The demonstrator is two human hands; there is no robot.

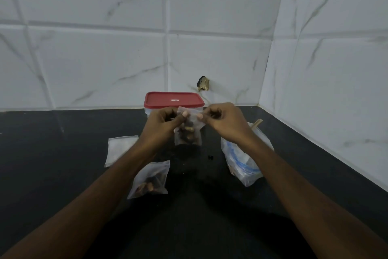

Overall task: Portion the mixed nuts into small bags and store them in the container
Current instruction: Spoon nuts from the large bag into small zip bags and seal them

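Both hands hold one small clear bag of mixed nuts [188, 133] above the black counter [63, 174]. My left hand [162, 124] pinches the bag's top left edge, and my right hand [223, 121] pinches its top right edge. Behind the hands stands a clear container with a red lid [173, 99], lid on. A second small bag with nuts [150, 179] lies on the counter under my left forearm. An empty-looking small bag [119, 147] lies to its left. A large clear bag with a blue stripe [241, 160] stands at the right, partly hidden by my right arm.
White marble-patterned tile walls meet in a corner at the back right. A wooden stick [257, 123] pokes out of the large bag. A small dark bit [210, 157] lies on the counter between the bags. A dark chipped hole [203, 83] marks the back wall.
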